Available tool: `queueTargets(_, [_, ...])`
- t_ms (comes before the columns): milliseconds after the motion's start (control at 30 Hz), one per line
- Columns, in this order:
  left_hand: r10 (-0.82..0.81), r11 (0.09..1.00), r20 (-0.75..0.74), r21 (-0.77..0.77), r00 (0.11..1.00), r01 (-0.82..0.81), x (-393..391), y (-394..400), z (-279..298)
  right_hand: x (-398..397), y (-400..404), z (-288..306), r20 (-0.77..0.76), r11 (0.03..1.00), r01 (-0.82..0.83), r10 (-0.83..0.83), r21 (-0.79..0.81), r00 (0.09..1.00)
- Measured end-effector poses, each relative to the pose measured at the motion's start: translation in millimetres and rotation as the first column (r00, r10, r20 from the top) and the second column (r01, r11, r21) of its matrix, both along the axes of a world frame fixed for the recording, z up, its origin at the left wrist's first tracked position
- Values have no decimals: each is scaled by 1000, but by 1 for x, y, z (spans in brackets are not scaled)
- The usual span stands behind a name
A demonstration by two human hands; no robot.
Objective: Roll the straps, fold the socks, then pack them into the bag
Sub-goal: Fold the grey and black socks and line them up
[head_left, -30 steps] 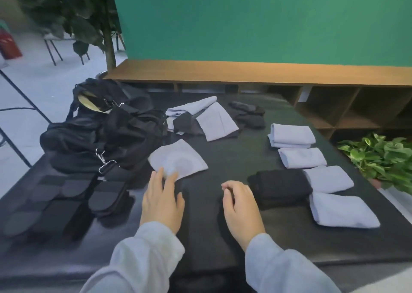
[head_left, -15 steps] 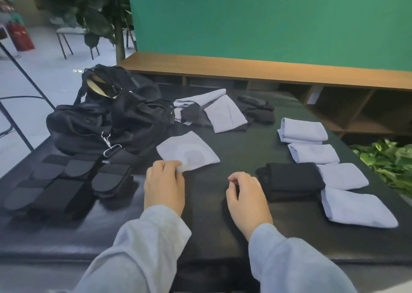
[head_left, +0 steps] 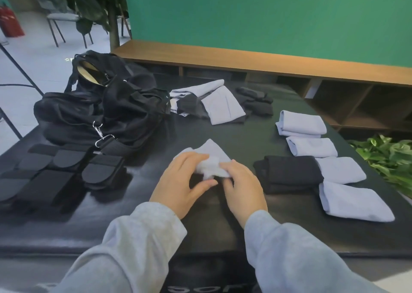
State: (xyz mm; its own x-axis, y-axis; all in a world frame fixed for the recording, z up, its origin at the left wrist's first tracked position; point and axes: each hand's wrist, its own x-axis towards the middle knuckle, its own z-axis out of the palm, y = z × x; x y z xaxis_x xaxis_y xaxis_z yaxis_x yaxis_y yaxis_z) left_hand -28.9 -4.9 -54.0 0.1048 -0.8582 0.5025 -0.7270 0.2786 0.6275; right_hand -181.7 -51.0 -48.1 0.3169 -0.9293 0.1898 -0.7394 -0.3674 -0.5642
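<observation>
Centrally, both hands are gathering a pale sock (head_left: 211, 156): left hand (head_left: 178, 181) and right hand (head_left: 242, 187) fingers are curling onto its near edge, presumably to fold it. Folded socks (head_left: 312, 146) are lying beyond the right fingers; bag (head_left: 107, 110) beyond the left.

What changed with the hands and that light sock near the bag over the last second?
The left hand, which lay flat on the light sock, now grips its near edge. The right hand left the bare table and moved left to pinch the same sock, whose near end is now bunched up between both hands. The folded socks on the right, the black bag and the straps stayed put.
</observation>
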Motion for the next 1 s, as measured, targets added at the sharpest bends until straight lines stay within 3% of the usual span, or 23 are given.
queueTargets(167, [159, 984, 22, 83, 987, -160, 1, -1, 3, -3, 9, 10, 325, 989, 67, -108, 134, 939])
queueTargets(267, [148, 977, 12, 156, 989, -148, 1, -1, 0, -4, 11, 11, 443, 985, 80, -141, 155, 885])
queueTargets(367, [111, 975, -4, 193, 994, -108, 3, -2, -1, -5, 10, 9, 467, 983, 82, -151, 165, 871])
queueTargets(533, [29, 991, -200, 135, 979, -2, -2, 3, 6, -5, 9, 8, 499, 985, 72, -143, 160, 855])
queueTargets(633, [120, 992, -334, 66, 935, -103, -12, 5, 15, -4, 9, 6, 530, 985, 70, -144, 157, 836])
queueTargets(800, [189, 961, -352, -125, 917, -247, -20, -12, 49, -5, 9, 5, 483, 991, 22, -84, 133, 871])
queueTargets(900, [97, 984, -370, -102, 924, -144, -23, -30, 63, -6, 8, 5, 466, 990, -14, -53, 139, 883])
queueTargets(1000, [-135, 987, -381, 30, 915, 159, -25, -43, 63, -7, 7, 4, 460, 990, -15, -53, 142, 886])
